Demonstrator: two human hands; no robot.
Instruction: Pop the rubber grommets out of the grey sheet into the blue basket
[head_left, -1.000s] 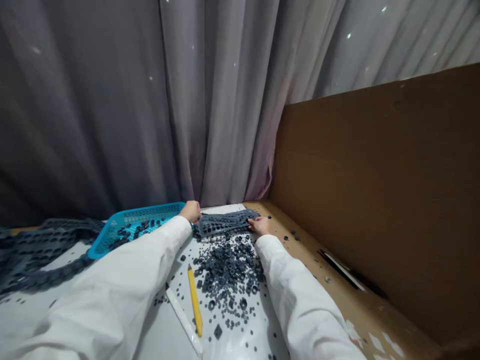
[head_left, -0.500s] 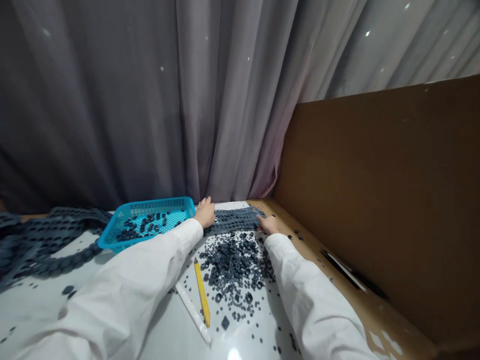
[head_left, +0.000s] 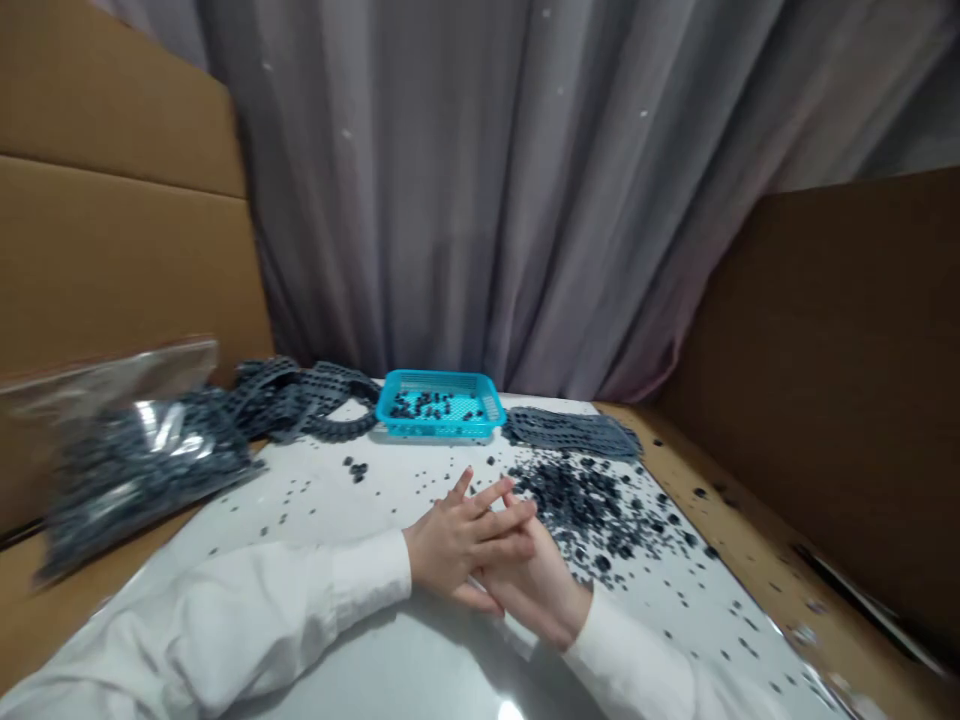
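My left hand point(head_left: 459, 537) lies across my right hand point(head_left: 534, 588) low on the white table top point(head_left: 390, 650), fingers stretched out and overlapping, nothing held in either. Both arms wear white sleeves. Just right of the hands is a heap of small dark grey rubber pieces point(head_left: 592, 505). Farther back a flat dark grey perforated rubber sheet point(head_left: 570, 432) lies on the table. A blue plastic basket point(head_left: 439, 405) with some dark pieces inside stands behind the hands.
A clear plastic bag of dark pieces point(head_left: 131, 450) rests at the left. A pile of grey perforated strips point(head_left: 300, 395) lies behind it. Cardboard walls stand at the left point(head_left: 112, 230) and right point(head_left: 847, 370), a grey curtain point(head_left: 480, 190) behind. Loose bits dot the table.
Both hands let go of the perforated sheet and drew back toward me, coming together. The sheet now lies flat. The view swung left, showing the bag and left cardboard wall.
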